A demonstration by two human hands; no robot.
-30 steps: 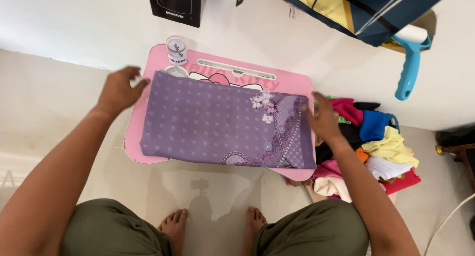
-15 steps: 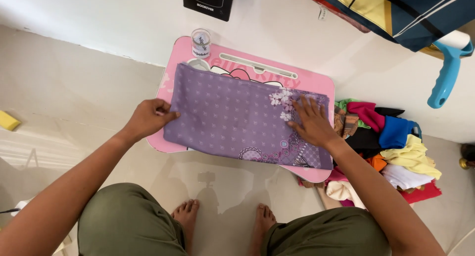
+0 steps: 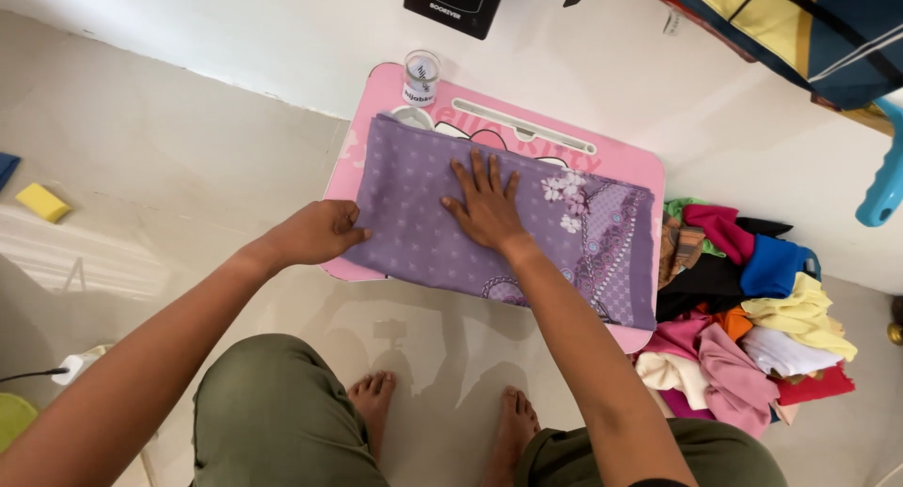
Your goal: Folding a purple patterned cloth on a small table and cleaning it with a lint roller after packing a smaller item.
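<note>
A folded purple cloth with small stars and a flower pattern lies across a pink lap table on the floor. My left hand pinches the cloth's near left edge. My right hand lies flat, fingers spread, on the middle of the cloth. A small clear cup stands at the table's far left corner, just beyond the cloth.
A heap of coloured clothes lies right of the table. A black box stands against the wall behind it. A blue handle hangs at far right. A yellow sponge lies on the floor at left. My bare feet are below.
My right hand slid left from the cloth's flowered right end to its middle. My left hand came down from above the table's left corner and took the near left edge.
</note>
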